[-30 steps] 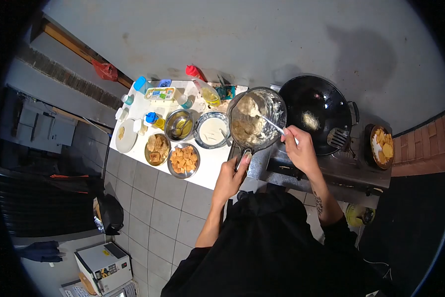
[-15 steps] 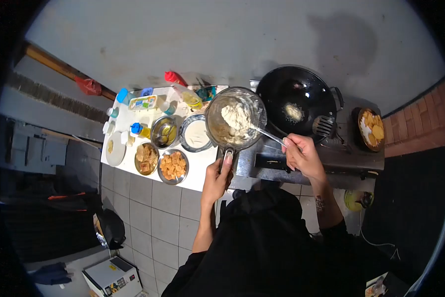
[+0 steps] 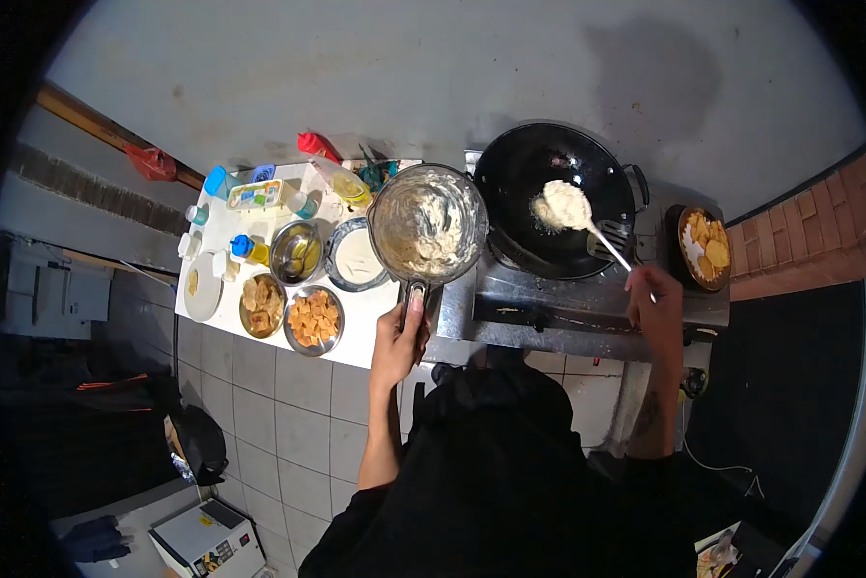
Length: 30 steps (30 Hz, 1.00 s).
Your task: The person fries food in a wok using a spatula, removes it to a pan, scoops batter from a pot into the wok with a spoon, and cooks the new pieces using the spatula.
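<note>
The left hand (image 3: pixel 398 344) grips a round metal saucepan (image 3: pixel 394 220), pale batter (image 3: pixel 440 237) left inside; the right hand (image 3: pixel 653 297) grasps a silver spoon (image 3: pixel 611 248), one scoop (image 3: pixel 565 203) already out over a black wok (image 3: pixel 517 178).

You wore a black top (image 3: pixel 495 482), so dark that few folds showed, with a narrow black strip (image 3: pixel 419 397) standing out at its front left edge. Your left sleeve (image 3: pixel 356 511) and right sleeve (image 3: pixel 648 470) were black too, ending near the elbows above bare forearms. A dark tattoo (image 3: pixel 651 412) marked your right forearm (image 3: pixel 660 371), its pattern blurred.
</note>
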Each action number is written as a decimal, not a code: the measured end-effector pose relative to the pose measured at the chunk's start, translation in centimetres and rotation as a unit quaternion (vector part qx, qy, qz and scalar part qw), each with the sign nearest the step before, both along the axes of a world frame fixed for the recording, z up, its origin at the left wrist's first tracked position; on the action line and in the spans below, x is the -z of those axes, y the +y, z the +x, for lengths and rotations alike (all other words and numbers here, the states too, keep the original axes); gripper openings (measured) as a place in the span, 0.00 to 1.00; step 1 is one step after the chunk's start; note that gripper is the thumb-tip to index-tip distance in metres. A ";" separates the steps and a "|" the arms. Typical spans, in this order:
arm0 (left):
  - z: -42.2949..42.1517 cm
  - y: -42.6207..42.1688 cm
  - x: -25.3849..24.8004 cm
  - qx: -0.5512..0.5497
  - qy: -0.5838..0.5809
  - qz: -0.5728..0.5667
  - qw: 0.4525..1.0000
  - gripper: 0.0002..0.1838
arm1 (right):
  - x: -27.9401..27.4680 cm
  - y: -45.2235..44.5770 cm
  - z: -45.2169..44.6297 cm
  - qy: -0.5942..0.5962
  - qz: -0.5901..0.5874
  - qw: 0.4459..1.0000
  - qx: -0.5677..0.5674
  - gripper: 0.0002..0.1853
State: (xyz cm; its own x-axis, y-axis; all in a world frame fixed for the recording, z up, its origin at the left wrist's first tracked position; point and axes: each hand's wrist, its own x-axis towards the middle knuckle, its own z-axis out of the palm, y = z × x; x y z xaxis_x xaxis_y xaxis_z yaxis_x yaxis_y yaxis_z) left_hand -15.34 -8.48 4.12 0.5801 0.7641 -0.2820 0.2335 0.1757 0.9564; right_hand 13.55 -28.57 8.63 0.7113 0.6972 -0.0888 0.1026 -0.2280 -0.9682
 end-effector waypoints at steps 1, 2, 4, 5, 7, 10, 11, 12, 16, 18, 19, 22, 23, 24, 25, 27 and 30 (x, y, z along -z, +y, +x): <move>-0.1 0.0 0.0 -0.004 0.003 -0.002 1.000 0.23 | 0.4 -0.1 0.7 -0.025 -0.004 1.000 0.006 0.09; -0.1 -0.1 0.1 -0.009 0.005 -0.003 1.000 0.23 | 0.9 -0.2 1.3 -0.051 -0.007 0.999 0.011 0.09; -0.4 -0.1 0.3 -0.015 0.001 -0.007 1.000 0.23 | 2.6 -0.3 2.7 -0.101 -0.026 0.995 0.010 0.09; -0.5 -0.1 0.4 -0.015 0.004 0.001 1.000 0.23 | 3.3 -0.2 3.2 -0.149 -0.044 0.988 0.011 0.10; -0.6 -0.4 0.3 -0.017 0.008 0.007 1.000 0.23 | 4.0 0.6 3.3 -0.235 -0.032 0.971 0.001 0.11; -0.7 -0.6 0.0 -0.028 0.010 -0.005 1.000 0.23 | 4.8 1.7 3.4 -0.331 -0.021 0.943 -0.001 0.12; -0.8 -0.6 0.0 -0.029 0.005 -0.006 1.000 0.23 | 5.1 2.0 3.4 -0.344 -0.024 0.939 0.005 0.11; -0.9 -0.6 0.0 -0.031 0.000 -0.008 0.999 0.23 | 5.2 2.1 3.5 -0.344 -0.023 0.939 0.003 0.11; -1.0 -0.8 0.0 -0.040 0.003 0.006 0.999 0.23 | 5.7 2.7 3.5 -0.351 -0.086 0.932 -0.017 0.11; -1.0 -0.9 0.1 -0.058 0.006 0.004 0.998 0.23 | 5.9 2.8 3.3 -0.375 -0.083 0.923 -0.026 0.11; -1.1 -1.0 0.1 -0.059 0.007 0.005 0.998 0.23 | 6.0 2.9 3.4 -0.366 -0.083 0.927 -0.027 0.11; -1.3 -1.0 0.3 -0.059 0.008 0.012 0.998 0.23 | 6.0 3.1 3.5 -0.342 -0.094 0.935 -0.025 0.11; -1.4 -1.0 0.4 -0.058 0.006 0.011 0.998 0.23 | 6.0 3.2 3.6 -0.329 -0.105 0.938 -0.021 0.11; -1.5 -1.1 0.4 -0.056 0.004 0.010 0.998 0.23 | 6.0 3.2 3.6 -0.329 -0.104 0.938 -0.021 0.11; -1.4 -1.1 0.3 -0.056 0.004 0.010 0.998 0.23 | 6.0 3.2 3.6 -0.330 -0.090 0.939 -0.020 0.11; -1.3 -1.2 0.1 -0.057 0.007 0.015 0.998 0.23 | 6.0 3.2 3.6 -0.331 -0.076 0.940 -0.019 0.12; -1.4 -1.3 0.3 -0.056 -0.002 0.019 0.998 0.23 | 6.2 3.3 3.5 -0.344 -0.070 0.936 -0.017 0.11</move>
